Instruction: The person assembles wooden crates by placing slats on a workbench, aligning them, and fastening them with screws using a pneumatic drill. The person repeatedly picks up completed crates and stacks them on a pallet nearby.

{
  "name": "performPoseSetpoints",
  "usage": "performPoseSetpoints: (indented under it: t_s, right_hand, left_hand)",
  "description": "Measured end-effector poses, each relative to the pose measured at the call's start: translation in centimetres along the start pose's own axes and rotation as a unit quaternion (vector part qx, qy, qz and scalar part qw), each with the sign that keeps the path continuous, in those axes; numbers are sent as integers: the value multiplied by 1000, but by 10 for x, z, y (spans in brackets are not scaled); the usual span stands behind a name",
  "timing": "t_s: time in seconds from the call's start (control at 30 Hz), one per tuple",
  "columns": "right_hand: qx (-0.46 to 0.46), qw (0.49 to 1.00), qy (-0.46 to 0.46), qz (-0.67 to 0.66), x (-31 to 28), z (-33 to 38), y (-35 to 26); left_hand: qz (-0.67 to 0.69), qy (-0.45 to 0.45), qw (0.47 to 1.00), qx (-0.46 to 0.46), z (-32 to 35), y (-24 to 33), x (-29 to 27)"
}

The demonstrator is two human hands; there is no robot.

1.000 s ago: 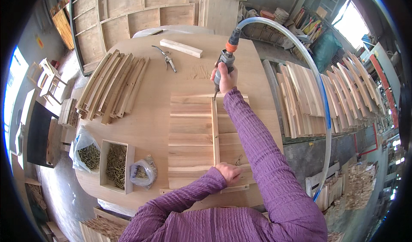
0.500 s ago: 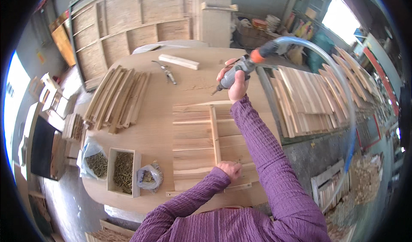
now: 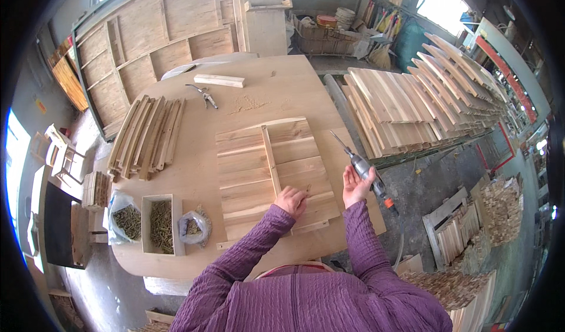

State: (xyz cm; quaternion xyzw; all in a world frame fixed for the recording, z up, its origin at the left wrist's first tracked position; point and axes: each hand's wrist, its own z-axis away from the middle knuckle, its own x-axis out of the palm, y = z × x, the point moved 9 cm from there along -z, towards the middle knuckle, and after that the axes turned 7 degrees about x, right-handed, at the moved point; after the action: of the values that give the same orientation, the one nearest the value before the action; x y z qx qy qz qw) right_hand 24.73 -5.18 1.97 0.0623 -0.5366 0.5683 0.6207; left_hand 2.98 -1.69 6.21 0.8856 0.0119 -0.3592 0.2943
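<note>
A square panel of planks (image 3: 244,182) lies on the table, and a narrow batten (image 3: 269,155) runs across it from the far edge toward me. My left hand (image 3: 291,201) rests on the panel at the batten's near end. Its fingers are curled together, and a small thin thing, perhaps a screw, shows at the fingertips. Just off the panel's right side, my right hand (image 3: 355,189) holds a grey power screwdriver (image 3: 361,166) with an orange collar. The tool's long bit points away from me and to the left; its hose hangs down at the near end.
A box of screws (image 3: 146,226) stands at the left between two plastic bags (image 3: 203,229) of screws. Behind them lies a stack of wooden strips (image 3: 141,138). Pliers (image 3: 207,97) and a wood block (image 3: 219,81) lie farther back. Stacked panels (image 3: 391,97) stand at the right.
My right hand has brought the screwdriver from beyond the panel's far edge down to its right side, and the bit has swung to point away. My left hand stays near the batten's near end.
</note>
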Motion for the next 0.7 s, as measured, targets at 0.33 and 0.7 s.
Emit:
performPoseSetpoints:
  t_s: [0.33, 0.7]
  right_hand:
    - [99, 995, 3, -15, -40, 3, 25]
    - [-163, 667, -117, 717, -43, 39, 29]
  left_hand:
    - [-201, 70, 944, -252, 116, -43, -93]
    - [-214, -65, 887, -404, 172, -50, -111]
